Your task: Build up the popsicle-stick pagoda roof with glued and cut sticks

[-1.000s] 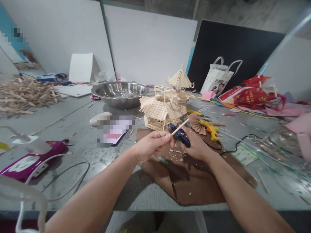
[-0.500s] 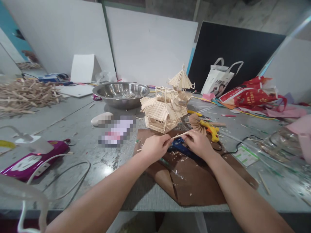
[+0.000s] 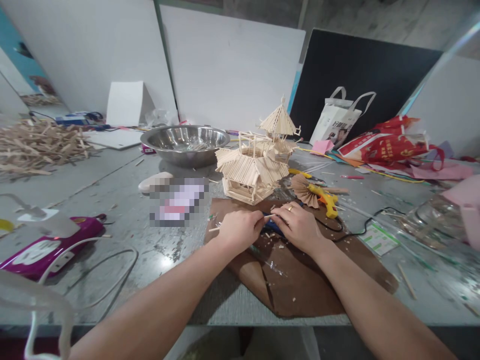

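My left hand [image 3: 240, 230] is closed around a thin wooden stick [image 3: 214, 229], whose end pokes out on the left. My right hand [image 3: 296, 222], wearing a ring, pinches the stick's other end, the fingertips of both hands almost touching. Below them lies a blue tool [image 3: 275, 226], mostly covered by the right hand, so its kind is unclear. A brown sheet [image 3: 300, 295] with small wood scraps is spread under the hands. Just beyond stands a pavilion model [image 3: 253, 175] built of wooden sticks, a pointed-roof tower [image 3: 279, 122] rising behind it.
A yellow glue gun [image 3: 328, 202] and a pleated brown fan shape [image 3: 304, 190] lie to the right. At the left are a phone [image 3: 180, 202], a white mouse-like object [image 3: 155, 182], a metal basin [image 3: 185, 145], a purple power strip [image 3: 86, 227] and a stick pile [image 3: 41, 145].
My right hand has moved left and slightly down, turning so its back shows. The hands are closer together, and less of the stick shows between them.
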`<state>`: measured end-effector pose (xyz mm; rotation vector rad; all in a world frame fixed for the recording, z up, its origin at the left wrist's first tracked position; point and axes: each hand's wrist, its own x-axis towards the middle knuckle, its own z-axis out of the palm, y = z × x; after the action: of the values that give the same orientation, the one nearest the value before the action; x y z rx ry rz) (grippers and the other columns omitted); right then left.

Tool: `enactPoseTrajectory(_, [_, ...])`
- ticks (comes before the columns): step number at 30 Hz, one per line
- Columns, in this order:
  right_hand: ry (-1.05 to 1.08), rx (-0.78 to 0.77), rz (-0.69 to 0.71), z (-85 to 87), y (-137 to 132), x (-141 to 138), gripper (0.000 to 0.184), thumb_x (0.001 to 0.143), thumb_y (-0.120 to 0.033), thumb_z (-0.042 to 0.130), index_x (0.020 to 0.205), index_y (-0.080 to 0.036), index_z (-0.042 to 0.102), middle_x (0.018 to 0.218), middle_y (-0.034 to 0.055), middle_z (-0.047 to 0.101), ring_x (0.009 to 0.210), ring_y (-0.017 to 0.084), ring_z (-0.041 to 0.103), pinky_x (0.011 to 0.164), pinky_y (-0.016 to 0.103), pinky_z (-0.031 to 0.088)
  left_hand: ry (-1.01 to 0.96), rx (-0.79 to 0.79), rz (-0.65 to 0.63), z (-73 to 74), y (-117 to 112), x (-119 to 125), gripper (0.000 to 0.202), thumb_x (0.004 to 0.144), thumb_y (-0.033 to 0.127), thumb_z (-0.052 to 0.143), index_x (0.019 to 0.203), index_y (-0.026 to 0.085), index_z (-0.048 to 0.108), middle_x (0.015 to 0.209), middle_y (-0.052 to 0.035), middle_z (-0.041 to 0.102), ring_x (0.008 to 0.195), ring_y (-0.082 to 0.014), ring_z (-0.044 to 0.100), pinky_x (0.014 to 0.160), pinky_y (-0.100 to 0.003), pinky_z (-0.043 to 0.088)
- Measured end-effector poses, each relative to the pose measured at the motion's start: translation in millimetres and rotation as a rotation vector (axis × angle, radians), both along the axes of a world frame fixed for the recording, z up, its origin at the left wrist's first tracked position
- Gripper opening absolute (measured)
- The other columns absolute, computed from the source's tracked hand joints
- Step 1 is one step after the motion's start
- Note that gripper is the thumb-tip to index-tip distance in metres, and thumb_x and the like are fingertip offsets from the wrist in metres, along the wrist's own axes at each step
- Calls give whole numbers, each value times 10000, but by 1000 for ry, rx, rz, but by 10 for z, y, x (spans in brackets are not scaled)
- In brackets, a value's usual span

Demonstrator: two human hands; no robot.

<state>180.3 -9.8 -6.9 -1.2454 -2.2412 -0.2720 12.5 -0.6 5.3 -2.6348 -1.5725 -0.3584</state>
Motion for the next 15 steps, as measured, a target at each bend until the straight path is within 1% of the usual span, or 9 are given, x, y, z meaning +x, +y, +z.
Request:
enactPoseTrajectory(6, [-98, -73, -107, 6, -45, -19, 284, 832, -335, 324, 786, -198, 569, 744, 23, 608, 736, 140, 537, 589, 223, 342, 43, 7, -1, 3, -24, 5, 424, 812, 420, 226, 742, 212, 589, 682, -46, 623, 623, -193, 575, 486, -251, 324])
enactPoseTrajectory(10, [-111, -102, -198, -7, -60, -54, 288, 826, -323, 319, 737, -192, 560, 711, 35, 616, 698, 146, 552, 550, 223, 317, 41, 15, 5, -18, -53, 33, 443, 811, 429, 215, 734, 209, 592, 671, -56, 620, 618, -204, 577, 496, -266, 341])
enactPoseTrajectory(12, [-56, -147, -219, -23, -46, -57, 283, 818, -315, 328, 704, -185, 551, 698, 43, 618, 675, 149, 555, 548, 226, 319, 14, 5, 4, -31, -53, 49, 447, 810, 432, 216, 734, 203, 592, 671, -63, 618, 618, -203, 576, 511, -271, 350])
enactPoseTrajectory(13, [8, -185, -210, -33, -32, -52, 276, 815, -315, 331, 702, -183, 546, 706, 45, 620, 672, 148, 555, 555, 228, 326, -16, -8, 6, -36, -46, 52, 445, 810, 432, 217, 735, 199, 590, 670, -64, 617, 620, -201, 574, 519, -272, 354])
enactPoseTrajectory(15, [224, -290, -156, -55, 4, -32, 254, 815, -319, 326, 763, -182, 533, 708, 39, 622, 654, 139, 552, 572, 229, 348, -116, -58, 10, -35, -18, 47, 426, 810, 426, 231, 729, 190, 577, 660, -59, 608, 626, -188, 567, 535, -265, 358])
